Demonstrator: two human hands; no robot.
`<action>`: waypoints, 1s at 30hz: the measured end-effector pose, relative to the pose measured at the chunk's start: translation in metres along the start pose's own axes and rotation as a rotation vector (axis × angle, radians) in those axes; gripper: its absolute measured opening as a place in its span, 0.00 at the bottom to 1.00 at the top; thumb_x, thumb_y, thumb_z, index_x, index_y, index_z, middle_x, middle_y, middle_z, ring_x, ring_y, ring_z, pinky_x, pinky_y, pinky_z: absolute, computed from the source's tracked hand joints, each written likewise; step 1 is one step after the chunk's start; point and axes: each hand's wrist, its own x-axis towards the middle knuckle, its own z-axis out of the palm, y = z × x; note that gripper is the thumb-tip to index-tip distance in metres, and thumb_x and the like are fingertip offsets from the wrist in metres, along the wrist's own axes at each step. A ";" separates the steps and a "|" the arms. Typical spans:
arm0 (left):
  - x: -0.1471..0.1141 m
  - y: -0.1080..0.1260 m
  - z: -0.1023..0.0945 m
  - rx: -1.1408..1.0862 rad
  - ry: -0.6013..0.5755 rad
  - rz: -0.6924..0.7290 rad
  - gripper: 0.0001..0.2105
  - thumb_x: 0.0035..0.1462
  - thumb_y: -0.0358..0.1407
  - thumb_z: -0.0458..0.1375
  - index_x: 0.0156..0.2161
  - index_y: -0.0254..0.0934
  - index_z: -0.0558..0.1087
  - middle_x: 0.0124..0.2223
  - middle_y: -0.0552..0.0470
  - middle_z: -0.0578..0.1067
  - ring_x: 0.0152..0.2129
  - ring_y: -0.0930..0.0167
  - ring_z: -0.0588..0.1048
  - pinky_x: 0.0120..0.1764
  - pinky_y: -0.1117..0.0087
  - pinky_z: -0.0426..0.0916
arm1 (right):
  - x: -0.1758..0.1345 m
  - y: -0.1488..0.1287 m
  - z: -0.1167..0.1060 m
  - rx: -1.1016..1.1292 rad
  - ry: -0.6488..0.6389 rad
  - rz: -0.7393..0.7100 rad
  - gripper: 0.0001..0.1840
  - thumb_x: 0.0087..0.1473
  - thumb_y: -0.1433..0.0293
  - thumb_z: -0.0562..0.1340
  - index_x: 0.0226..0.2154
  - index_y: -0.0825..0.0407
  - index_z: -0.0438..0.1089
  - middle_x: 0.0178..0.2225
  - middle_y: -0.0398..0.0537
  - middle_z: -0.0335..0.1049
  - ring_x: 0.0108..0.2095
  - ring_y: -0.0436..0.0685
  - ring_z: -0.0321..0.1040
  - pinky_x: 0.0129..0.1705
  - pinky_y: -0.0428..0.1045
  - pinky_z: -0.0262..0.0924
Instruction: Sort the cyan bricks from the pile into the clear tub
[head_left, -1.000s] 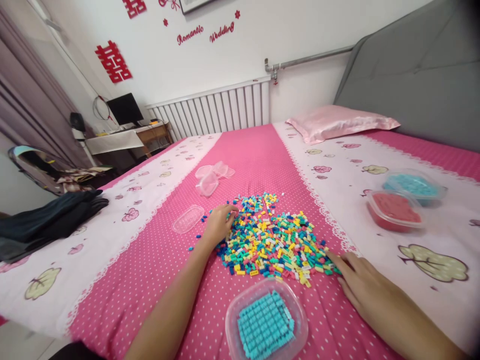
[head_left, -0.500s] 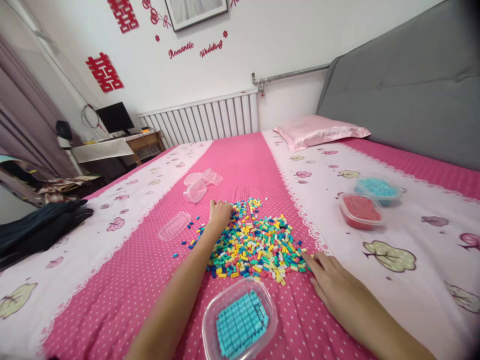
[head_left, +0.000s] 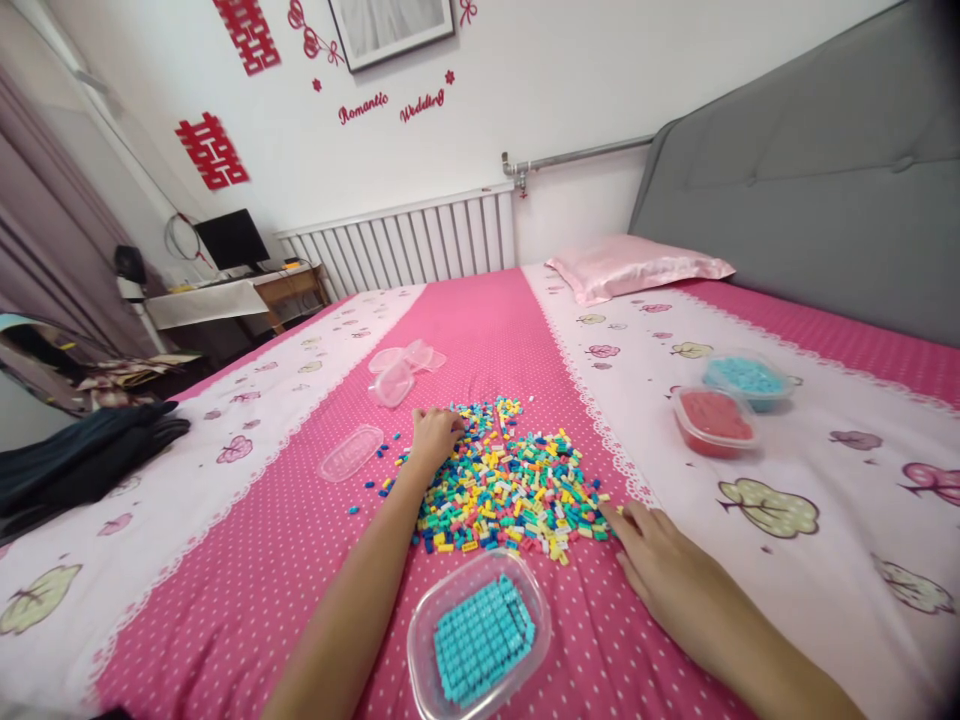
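Observation:
A loose heap of small coloured building bricks point(head_left: 510, 490) lies on the pink dotted bedspread. My left hand point(head_left: 435, 437) is at the heap's far left edge, its fingers curled down among the bricks; the fingertips are hidden, and I cannot make out what they pinch. At the heap's right edge rests my right hand point(head_left: 656, 545), fingers loosely stretched with the index fingertip touching the outer bricks. Between my forearms stands a clear plastic box point(head_left: 420, 640), with turquoise bricks point(head_left: 484, 640) set in neat rows inside it.
To the right sit a tub of red pieces point(head_left: 716, 420) and a tub of light blue pieces point(head_left: 750, 378). Clear lids point(head_left: 394, 382) lie beyond the heap, and another lid point(head_left: 351, 453) is left of my hand. Dark folded clothing point(head_left: 90, 455) lies at the left edge.
My left hand has shifted slightly toward me and left, its fingers bent a little differently. My right hand stays at the heap's edge. The view has tilted slightly.

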 end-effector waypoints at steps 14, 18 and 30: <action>0.020 -0.009 0.005 -0.128 0.120 0.083 0.10 0.59 0.37 0.56 0.37 0.44 0.81 0.45 0.44 0.82 0.46 0.53 0.75 0.56 0.41 0.54 | 0.018 -0.019 -0.049 0.048 -0.240 0.178 0.30 0.60 0.79 0.52 0.64 0.57 0.63 0.53 0.59 0.71 0.53 0.62 0.68 0.54 0.53 0.64; 0.017 -0.009 0.001 -0.145 0.173 0.081 0.11 0.55 0.43 0.56 0.36 0.45 0.80 0.43 0.46 0.83 0.45 0.53 0.76 0.56 0.45 0.53 | 0.018 -0.020 -0.053 0.078 -0.263 0.197 0.29 0.61 0.80 0.51 0.64 0.57 0.63 0.54 0.60 0.70 0.54 0.63 0.67 0.54 0.55 0.64; 0.014 -0.013 -0.012 -0.227 0.268 0.071 0.22 0.62 0.44 0.43 0.46 0.37 0.76 0.48 0.41 0.81 0.43 0.57 0.78 0.47 0.60 0.67 | 0.018 -0.020 -0.054 0.107 -0.255 0.218 0.30 0.62 0.77 0.53 0.66 0.55 0.60 0.54 0.58 0.70 0.55 0.63 0.68 0.55 0.54 0.65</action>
